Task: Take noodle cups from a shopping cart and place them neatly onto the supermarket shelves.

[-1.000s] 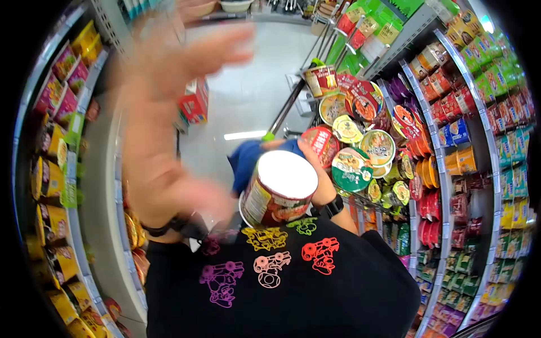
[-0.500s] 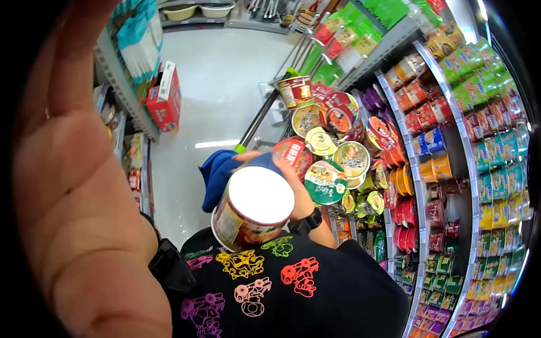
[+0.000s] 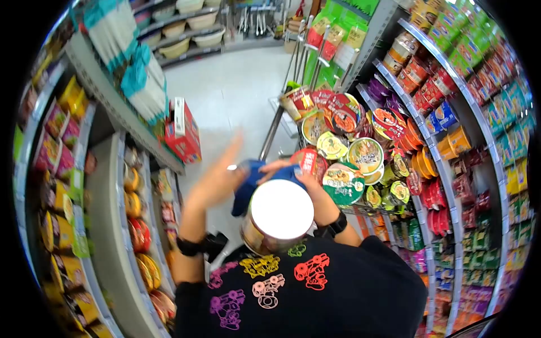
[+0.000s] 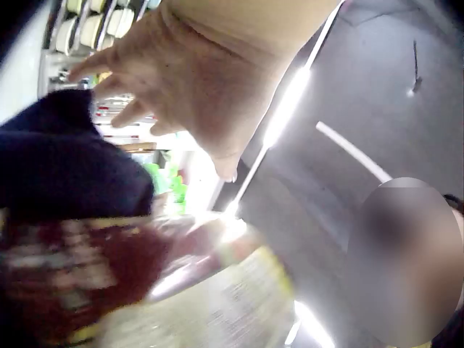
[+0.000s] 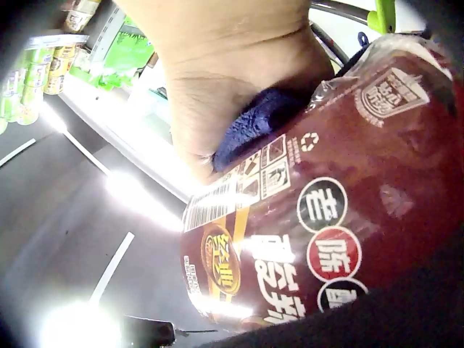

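My right hand (image 3: pixel 301 177) grips a tall instant-noodle cup (image 3: pixel 278 218) against my chest, its white bottom facing up at the head camera. The right wrist view shows that cup (image 5: pixel 326 217) as dark red with printed labels, and a blue cloth (image 5: pixel 254 123) is pressed between my palm and the cup. In the head view, my left hand (image 3: pixel 217 179) hangs open with fingers stretched, just left of the blue cloth (image 3: pixel 243 188). My left hand (image 4: pixel 174 72) shows spread fingers above the cloth (image 4: pixel 65 159) in the left wrist view; whether they touch it is unclear.
A shopping cart (image 3: pixel 279 121) piled with noodle bowls (image 3: pixel 346 152) stands ahead on the right. Shelves of cups and packets (image 3: pixel 451 112) line the right side, and snack shelves (image 3: pixel 62 158) the left. A red box (image 3: pixel 183 132) sits on a left shelf edge. White floor (image 3: pixel 231 90) runs ahead.
My left hand was raised close to the head camera and has dropped down beside the blue cloth. The right hand keeps hold of the cup, roughly in place.
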{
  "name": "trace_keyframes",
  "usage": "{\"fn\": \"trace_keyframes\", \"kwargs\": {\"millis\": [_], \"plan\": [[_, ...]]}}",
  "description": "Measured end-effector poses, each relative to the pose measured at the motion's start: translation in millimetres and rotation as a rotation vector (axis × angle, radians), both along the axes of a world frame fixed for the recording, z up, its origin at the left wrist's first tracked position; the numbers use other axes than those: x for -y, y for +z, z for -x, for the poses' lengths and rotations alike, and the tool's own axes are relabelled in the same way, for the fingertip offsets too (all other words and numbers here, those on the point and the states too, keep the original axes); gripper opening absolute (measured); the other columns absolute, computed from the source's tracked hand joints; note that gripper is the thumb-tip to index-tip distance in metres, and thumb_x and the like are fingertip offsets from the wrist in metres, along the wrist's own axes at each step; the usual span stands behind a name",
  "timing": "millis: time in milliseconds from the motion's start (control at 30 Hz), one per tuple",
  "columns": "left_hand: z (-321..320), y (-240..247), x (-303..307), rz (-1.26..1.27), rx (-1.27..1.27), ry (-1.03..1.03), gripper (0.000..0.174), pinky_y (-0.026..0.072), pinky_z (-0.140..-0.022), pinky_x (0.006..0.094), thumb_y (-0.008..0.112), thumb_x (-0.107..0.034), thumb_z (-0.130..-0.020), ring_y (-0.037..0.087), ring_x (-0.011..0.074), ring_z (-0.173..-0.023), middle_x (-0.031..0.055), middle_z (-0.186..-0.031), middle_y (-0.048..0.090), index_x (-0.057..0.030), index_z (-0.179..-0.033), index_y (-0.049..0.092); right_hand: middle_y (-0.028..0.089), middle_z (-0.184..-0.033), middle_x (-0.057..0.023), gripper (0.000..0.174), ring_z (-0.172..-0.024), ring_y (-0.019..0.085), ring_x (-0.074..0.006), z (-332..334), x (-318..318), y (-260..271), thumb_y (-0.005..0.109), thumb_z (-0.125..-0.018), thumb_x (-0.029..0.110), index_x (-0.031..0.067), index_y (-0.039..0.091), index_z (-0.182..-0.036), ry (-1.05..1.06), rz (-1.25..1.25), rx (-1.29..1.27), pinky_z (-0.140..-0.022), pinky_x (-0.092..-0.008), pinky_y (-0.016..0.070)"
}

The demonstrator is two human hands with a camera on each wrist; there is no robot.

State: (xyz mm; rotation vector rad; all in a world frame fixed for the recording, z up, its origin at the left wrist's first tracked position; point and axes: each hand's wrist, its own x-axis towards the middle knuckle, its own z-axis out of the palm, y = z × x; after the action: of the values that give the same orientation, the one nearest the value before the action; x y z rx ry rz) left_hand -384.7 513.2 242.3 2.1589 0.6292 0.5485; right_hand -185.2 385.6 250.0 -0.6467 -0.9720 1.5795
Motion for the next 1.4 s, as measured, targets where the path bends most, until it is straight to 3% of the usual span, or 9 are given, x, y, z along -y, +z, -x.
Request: {"fn": "trace_keyframes", "kwargs": {"millis": [33,200,400,600,800,1000,1100,1200,1400], "plan": [[-10.3,3.3,11.1,0.305,-0.324,-0.136,0.057,0.0253,-0.111,0.0369,0.045,-0.027,-0.097,0.029,0.0293,-0.137,0.0197,-0.148,0.029,-0.0010,-0.143,0.026,0.061,-0.114,-0.0187,0.072,-0.103,0.061,-0.0239,-4.6,-4.9,-8.7,0.056,-0.085,0.050,-0.0057,0.044,-0.129,0.013,-0.032,0.006,-0.090,-0.0335,0.0491],[-25.7,-37.0,50.0,0.870,0.316,-0.069,0.056,0.0397,-0.099,0.0302,0.037,-0.044,-0.099,0.047,0.0160,-0.119,0.0106,-0.133,0.046,-0.0037,-0.139,0.036,0.052,-0.127,-0.0176,0.066,-0.111,0.056,-0.0236,-5.0,-10.8,-26.9,0.054,-0.088,0.044,0.0010,0.038,-0.136,-0.166,-0.123,0.073,-0.092,-0.0332,0.0465],[-20.5,-33.2,45.1,0.656,0.174,0.051,0.044,0.0447,-0.086,0.0276,0.045,-0.035,-0.098,0.056,0.0132,-0.099,0.0077,-0.108,0.061,0.0000,-0.124,0.051,0.057,-0.122,-0.0128,0.040,-0.109,0.055,-0.0239,-15.6,3.5,-24.5,0.052,-0.089,0.020,0.0056,0.050,-0.126,-0.710,-0.129,0.738,-0.093,-0.0340,0.0427],[-19.4,-1.4,53.6,0.130,0.168,0.258,0.031,0.0501,-0.067,0.0321,0.051,-0.025,-0.094,0.067,0.0219,-0.072,0.0148,-0.079,0.068,0.0014,-0.107,0.060,0.054,-0.127,-0.0155,0.037,-0.121,0.047,-0.0315,-24.9,3.5,-20.9,0.039,-0.095,0.022,0.0057,0.054,-0.125,-0.716,-0.543,1.000,-0.102,-0.0408,0.0340],[-11.1,35.2,60.2,-0.230,-0.333,0.343,0.032,0.0472,-0.060,0.0477,0.053,-0.036,-0.091,0.061,0.0428,-0.068,0.0240,-0.074,0.063,-0.0061,-0.097,0.062,0.046,-0.138,-0.0134,0.053,-0.130,0.040,-0.0277,-14.9,-1.6,-52.4,0.025,-0.100,0.040,0.0063,0.047,-0.134,-0.528,-0.333,0.701,-0.106,-0.0418,0.0308],[-0.6,12.6,41.9,-0.209,-0.389,0.279,0.038,0.0459,-0.062,0.0512,0.049,-0.041,-0.092,0.060,0.0437,-0.069,0.0239,-0.071,0.062,-0.0060,-0.093,0.062,0.039,-0.143,-0.0114,0.058,-0.129,0.041,-0.0217,-0.5,11.3,-86.2,0.027,-0.100,0.046,0.0066,0.033,-0.143,0.002,0.506,-0.026,-0.107,-0.0385,0.0328],[3.5,8.8,36.5,-0.144,-0.403,0.266,0.039,0.0463,-0.065,0.0508,0.049,-0.041,-0.091,0.060,0.0444,-0.074,0.0252,-0.075,0.062,-0.0051,-0.092,0.063,0.035,-0.146,-0.0126,0.063,-0.131,0.039,-0.0210,-3.2,19.3,-79.5,0.044,-0.097,0.040,0.0038,0.023,-0.145,0.066,0.386,-0.231,-0.108,-0.0372,0.0323],[12.8,-5.9,24.7,-0.059,-0.405,0.219,0.040,0.0467,-0.069,0.0503,0.049,-0.041,-0.091,0.060,0.0452,-0.078,0.0262,-0.079,0.063,-0.0044,-0.093,0.064,0.032,-0.147,-0.0131,0.084,-0.133,0.035,-0.0203,-12.6,13.9,-100.2,0.066,-0.085,0.038,0.0012,0.019,-0.145,0.206,0.051,0.188,-0.109,-0.0373,0.0309],[14.6,-20.9,17.8,0.024,-0.421,0.198,0.040,0.0469,-0.074,0.0484,0.049,-0.040,-0.091,0.059,0.0453,-0.085,0.0273,-0.086,0.063,-0.0032,-0.096,0.064,0.034,-0.146,-0.0128,0.114,-0.134,0.034,-0.0230,-4.3,15.6,-134.6,0.085,-0.063,0.038,0.0015,0.017,-0.146,0.269,0.087,-0.190,-0.110,-0.0406,0.0278]]}}
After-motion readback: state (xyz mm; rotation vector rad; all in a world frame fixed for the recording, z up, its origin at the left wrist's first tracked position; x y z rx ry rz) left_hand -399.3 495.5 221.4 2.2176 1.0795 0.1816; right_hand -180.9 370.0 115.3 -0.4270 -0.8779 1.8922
